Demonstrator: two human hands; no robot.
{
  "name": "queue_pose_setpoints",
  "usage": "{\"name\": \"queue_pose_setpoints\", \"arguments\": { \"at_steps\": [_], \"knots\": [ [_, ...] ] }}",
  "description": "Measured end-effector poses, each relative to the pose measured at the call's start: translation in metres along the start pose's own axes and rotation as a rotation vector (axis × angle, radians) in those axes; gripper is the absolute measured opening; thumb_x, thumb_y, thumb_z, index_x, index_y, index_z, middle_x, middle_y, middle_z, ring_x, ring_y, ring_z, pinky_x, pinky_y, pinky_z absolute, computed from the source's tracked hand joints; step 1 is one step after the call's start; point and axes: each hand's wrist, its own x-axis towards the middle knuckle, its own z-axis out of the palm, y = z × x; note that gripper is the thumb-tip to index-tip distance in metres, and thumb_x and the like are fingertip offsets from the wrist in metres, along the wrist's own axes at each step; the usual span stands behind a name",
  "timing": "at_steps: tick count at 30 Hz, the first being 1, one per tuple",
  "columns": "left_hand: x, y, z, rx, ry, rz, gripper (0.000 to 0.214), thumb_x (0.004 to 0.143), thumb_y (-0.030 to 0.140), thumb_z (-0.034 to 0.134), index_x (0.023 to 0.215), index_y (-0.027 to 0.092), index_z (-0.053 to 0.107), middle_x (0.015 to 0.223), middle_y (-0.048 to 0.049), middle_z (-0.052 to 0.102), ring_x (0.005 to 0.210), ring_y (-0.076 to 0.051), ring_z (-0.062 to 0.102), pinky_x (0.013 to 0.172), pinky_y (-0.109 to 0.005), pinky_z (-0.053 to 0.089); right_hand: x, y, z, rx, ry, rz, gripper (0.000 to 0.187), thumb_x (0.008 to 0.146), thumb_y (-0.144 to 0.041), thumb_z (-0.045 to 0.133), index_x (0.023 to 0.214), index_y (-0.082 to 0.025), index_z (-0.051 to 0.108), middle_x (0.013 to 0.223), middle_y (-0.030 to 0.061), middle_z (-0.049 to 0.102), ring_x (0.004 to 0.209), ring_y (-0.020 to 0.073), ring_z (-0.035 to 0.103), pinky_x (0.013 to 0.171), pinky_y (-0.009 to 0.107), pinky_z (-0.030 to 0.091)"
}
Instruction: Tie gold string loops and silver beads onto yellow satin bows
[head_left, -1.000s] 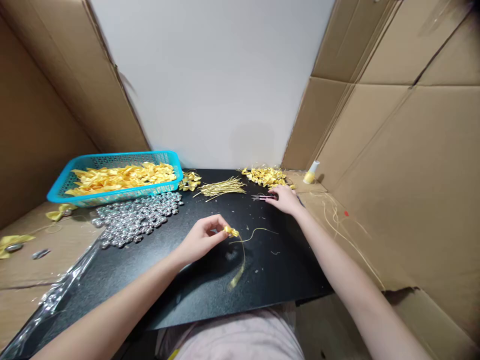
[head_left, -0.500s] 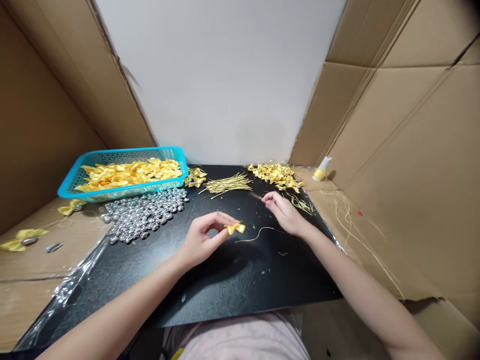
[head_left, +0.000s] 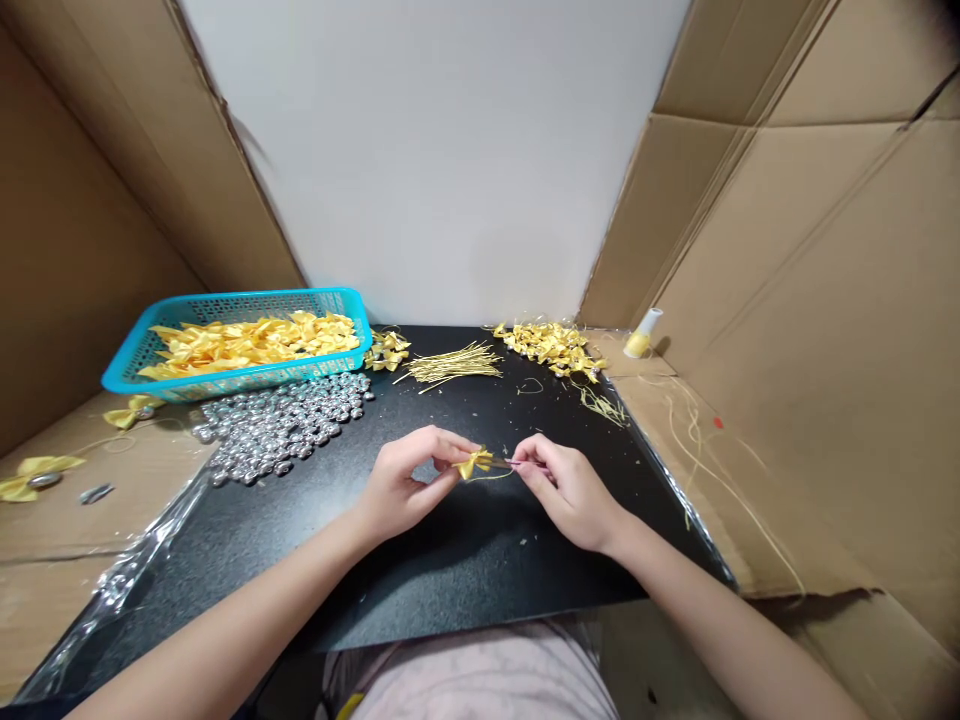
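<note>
Near the middle of the black work surface, my left hand (head_left: 412, 475) pinches a small yellow ribbon bow (head_left: 472, 464) between thumb and fingertips. My right hand (head_left: 574, 490) is closed on a thin tool (head_left: 517, 463) with a purplish handle; its kind is too small to make out. The narrow metallic end points left and meets the bow's right side, though exact contact cannot be told. A thin yellow cord (head_left: 491, 478) curves below the bow toward my right fingers.
A turquoise basket (head_left: 225, 383) of yellow bows stands at the left, behind a pile of silver beads (head_left: 285, 430). Gold ties (head_left: 450, 366) lie at the back centre, beaded bows (head_left: 551, 350) to their right. A thread cone (head_left: 643, 335) stands by the cardboard wall (head_left: 825, 300).
My right hand has moved left and toward me, bringing the thin tool to the bow. The left hand still pinches the bow, which has tilted slightly.
</note>
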Motion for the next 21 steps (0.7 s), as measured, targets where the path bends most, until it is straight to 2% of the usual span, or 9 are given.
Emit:
{"name": "queue_pose_setpoints", "arguments": {
  "at_steps": [8,11,14,17,21],
  "knots": [
    [-0.001,0.001,0.003,-0.041,0.003,-0.096,0.009,0.081,0.009,0.059,0.079,0.017,0.063,0.088,-0.0057,0.074,0.072,-0.013,0.067,0.061,-0.021,0.050,0.005,0.002,0.009,0.064,0.031,0.030,0.021,0.094,-0.035,0.044,0.084,-0.019,0.053,0.062,-0.0035,0.050,0.056,0.0108,0.047,0.057,0.024,0.033],
    [0.000,0.000,0.004,-0.064,0.004,-0.185,0.008,0.082,0.013,0.059,0.077,0.017,0.064,0.087,-0.0063,0.074,0.073,-0.014,0.068,0.060,-0.022,0.050,0.009,0.009,0.011,0.086,0.035,0.075,0.026,0.095,-0.039,0.043,0.081,-0.019,0.053,0.060,-0.0044,0.048,0.055,0.0104,0.045,0.056,0.024,0.032],
    [0.001,-0.005,0.005,-0.103,-0.009,-0.316,0.009,0.083,0.019,0.059,0.077,0.016,0.065,0.087,-0.0075,0.074,0.077,-0.016,0.069,0.062,-0.023,0.051,0.015,0.026,0.004,0.071,0.026,0.102,0.028,0.095,-0.041,0.041,0.083,-0.019,0.054,0.065,-0.0031,0.052,0.059,0.0113,0.047,0.058,0.024,0.034],
    [0.002,-0.012,0.005,-0.169,0.016,-0.461,0.014,0.082,0.028,0.062,0.076,0.016,0.063,0.085,-0.0079,0.073,0.077,-0.017,0.067,0.062,-0.024,0.052,0.029,0.052,-0.006,-0.093,0.016,0.116,0.020,0.094,-0.036,0.045,0.090,-0.019,0.053,0.074,-0.0008,0.058,0.066,0.0134,0.052,0.063,0.025,0.038],
    [0.002,-0.023,0.006,-0.325,0.097,-0.649,0.022,0.075,0.036,0.069,0.077,0.016,0.061,0.073,-0.0031,0.066,0.061,-0.013,0.060,0.050,-0.020,0.048,0.056,0.085,-0.016,-0.467,0.058,0.182,0.013,0.093,-0.028,0.050,0.089,-0.017,0.055,0.090,0.0068,0.062,0.085,0.0197,0.055,0.076,0.032,0.042]
  ]
}}
